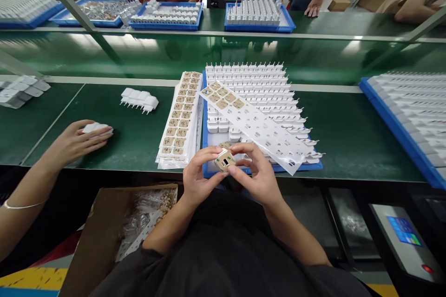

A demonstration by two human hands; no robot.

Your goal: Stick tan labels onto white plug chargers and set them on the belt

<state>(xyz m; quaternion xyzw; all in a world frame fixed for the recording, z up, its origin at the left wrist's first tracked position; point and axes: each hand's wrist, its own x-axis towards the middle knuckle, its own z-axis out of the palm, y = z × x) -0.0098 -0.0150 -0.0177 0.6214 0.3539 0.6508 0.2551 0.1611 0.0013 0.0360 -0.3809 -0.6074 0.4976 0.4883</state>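
white charger [225,160] pinched between left hand [195,177], right hand [257,174] fingertips

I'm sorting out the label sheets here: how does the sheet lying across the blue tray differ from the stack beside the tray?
The loose sheet lies slantwise over the chargers in the blue tray; the stack lies flat on the green bench. The loose sheet is mostly bare, with tan labels only at its far end; the stack's top sheet looks full. The loose sheet is single; the stack has several layers. Both are white backing sheets carrying tan labels.
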